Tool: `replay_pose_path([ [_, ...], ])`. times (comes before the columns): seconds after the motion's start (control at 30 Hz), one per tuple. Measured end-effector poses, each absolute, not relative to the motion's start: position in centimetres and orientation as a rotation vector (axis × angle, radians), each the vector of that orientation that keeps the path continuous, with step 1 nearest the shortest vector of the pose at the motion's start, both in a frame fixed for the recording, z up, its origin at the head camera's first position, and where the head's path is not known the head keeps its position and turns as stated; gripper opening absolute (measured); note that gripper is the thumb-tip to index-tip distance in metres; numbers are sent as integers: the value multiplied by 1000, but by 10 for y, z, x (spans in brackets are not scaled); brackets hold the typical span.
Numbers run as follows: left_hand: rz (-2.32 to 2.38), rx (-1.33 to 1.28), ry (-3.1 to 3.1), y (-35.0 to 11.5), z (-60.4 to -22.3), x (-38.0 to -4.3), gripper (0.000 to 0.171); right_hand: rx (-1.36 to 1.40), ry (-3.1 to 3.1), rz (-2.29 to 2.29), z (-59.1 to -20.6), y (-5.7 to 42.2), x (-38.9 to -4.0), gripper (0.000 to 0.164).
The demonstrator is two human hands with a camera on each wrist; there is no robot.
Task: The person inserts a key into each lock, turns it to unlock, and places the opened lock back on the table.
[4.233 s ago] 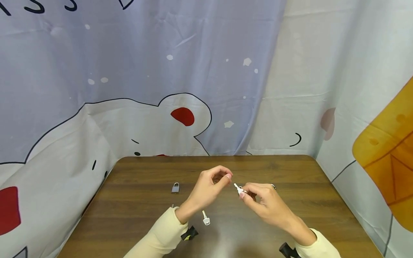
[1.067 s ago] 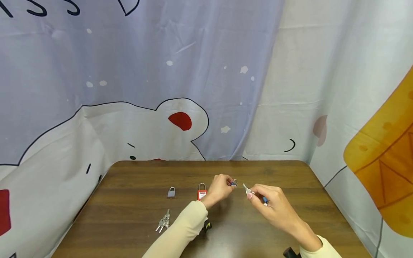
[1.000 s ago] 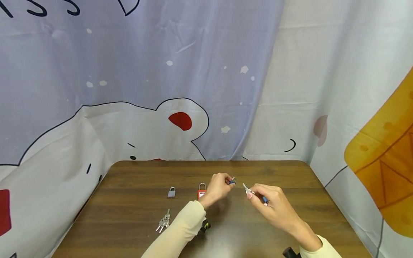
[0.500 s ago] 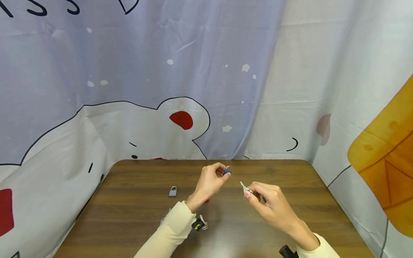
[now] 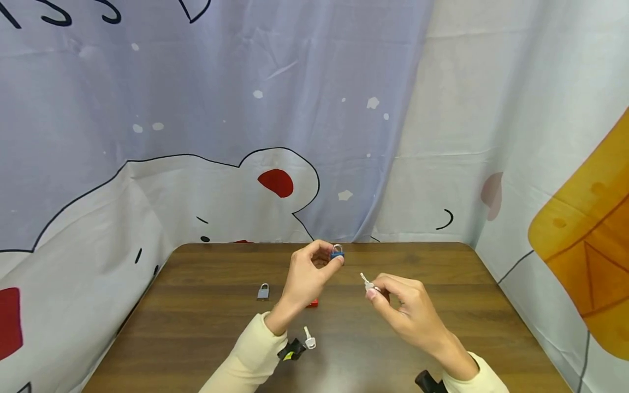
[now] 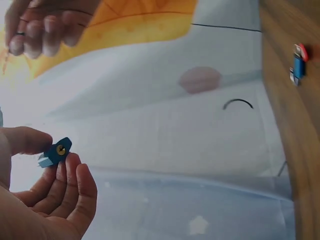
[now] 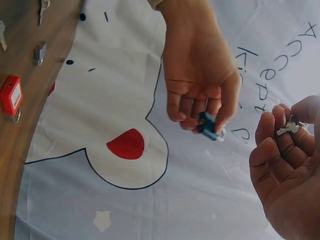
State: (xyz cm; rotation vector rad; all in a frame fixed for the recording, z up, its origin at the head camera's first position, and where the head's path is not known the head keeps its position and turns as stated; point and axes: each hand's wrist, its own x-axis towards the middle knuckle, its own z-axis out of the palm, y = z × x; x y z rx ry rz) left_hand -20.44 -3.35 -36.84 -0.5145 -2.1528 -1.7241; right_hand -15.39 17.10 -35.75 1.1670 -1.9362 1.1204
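Observation:
Thumb and fingers of my left hand [image 5: 302,278] pinch a small blue padlock [image 5: 337,255], lifted above the far part of the table with its shackle up. In the left wrist view the brass keyhole of the blue padlock [image 6: 61,149] shows. My right hand [image 5: 410,308] pinches a small silver key [image 5: 367,283] between thumb and forefinger, its blade pointing up and left toward the padlock. A gap separates key and padlock. From the right wrist view the key [image 7: 287,129] hangs with a small ring by the curled fingers.
On the wooden table [image 5: 216,327] lie a grey padlock [image 5: 263,292], a red padlock [image 7: 11,95] partly behind the left hand in the head view, and a loose key [image 5: 310,341] by the left wrist. A blue piece [image 6: 298,66] with red and metal parts lies on the table too.
My left hand, empty about four seconds ago, has taken the blue padlock and lifted it up and leftward from near the table. My right hand keeps the key, shifting slightly left.

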Motion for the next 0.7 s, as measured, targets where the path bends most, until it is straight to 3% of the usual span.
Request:
replay_pose_path([
  [0.7,-2667,-432,-1580,-43,-345,-170,8,1248,-1874,1217,-354,146,-151,26],
])
